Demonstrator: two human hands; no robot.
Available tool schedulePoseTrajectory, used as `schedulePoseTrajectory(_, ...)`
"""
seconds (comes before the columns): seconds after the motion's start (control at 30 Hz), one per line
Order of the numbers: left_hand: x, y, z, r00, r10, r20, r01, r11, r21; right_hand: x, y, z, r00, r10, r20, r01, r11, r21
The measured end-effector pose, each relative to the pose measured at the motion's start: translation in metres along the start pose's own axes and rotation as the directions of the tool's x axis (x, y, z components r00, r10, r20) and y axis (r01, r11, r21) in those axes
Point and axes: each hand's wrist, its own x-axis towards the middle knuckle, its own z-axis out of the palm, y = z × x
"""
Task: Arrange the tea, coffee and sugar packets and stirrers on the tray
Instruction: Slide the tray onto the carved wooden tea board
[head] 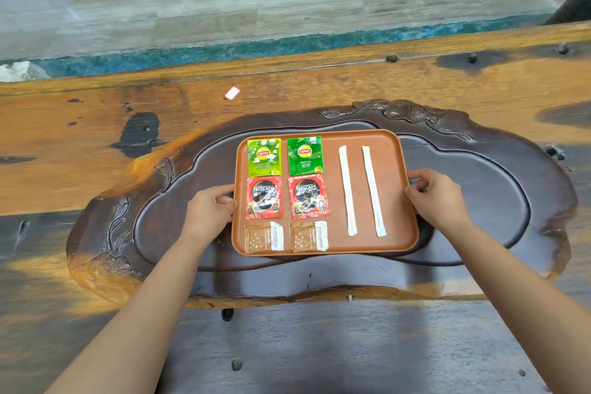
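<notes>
Tray (393, 169) sits in the hollow of the carved wooden slab (479, 233), left hand (209, 211) and right hand (436, 197) both clamped on its side rims, looks like it's just being squared up. Packets are already gridded on the left, tea packets (264, 157) up top, coffee packets (264, 198) mid, sugar packets (264, 237) nearest, and the two stirrers (347, 190) lie parallel on the right so nothing overlaps

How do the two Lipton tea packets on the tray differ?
The left Lipton packet is light yellow-green with white flowers; the right Lipton packet is darker green with leaves. The left one sits nearer the tray's left rim; the right one sits nearer the stirrers. Both lie flat, upright, in the far row, bearing the same logo.
</notes>
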Motion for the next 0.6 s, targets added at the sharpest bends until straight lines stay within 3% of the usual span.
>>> schedulePoseTrajectory(0.23,-0.006,-0.002,0.003,1.000,-0.009,-0.028,0.007,0.998,-0.062,-0.002,0.001,0.000,1.000,0.016,0.016,-0.016,1.000,-0.008)
schedulePoseTrajectory(0.43,-0.016,-0.001,-0.007,0.991,-0.121,0.052,0.129,0.970,-0.206,-0.007,0.003,-0.007,0.988,0.091,0.126,-0.097,0.994,0.042)
schedulePoseTrajectory(0.53,-0.035,-0.007,-0.018,0.998,-0.069,0.006,0.069,0.997,-0.030,-0.025,0.000,-0.018,0.994,0.096,0.060,-0.096,0.995,-0.011)
schedulePoseTrajectory(0.6,-0.066,-0.011,-0.021,0.997,-0.025,-0.069,0.023,0.999,-0.022,-0.052,-0.009,-0.021,0.999,0.046,0.001,-0.046,0.999,0.009)
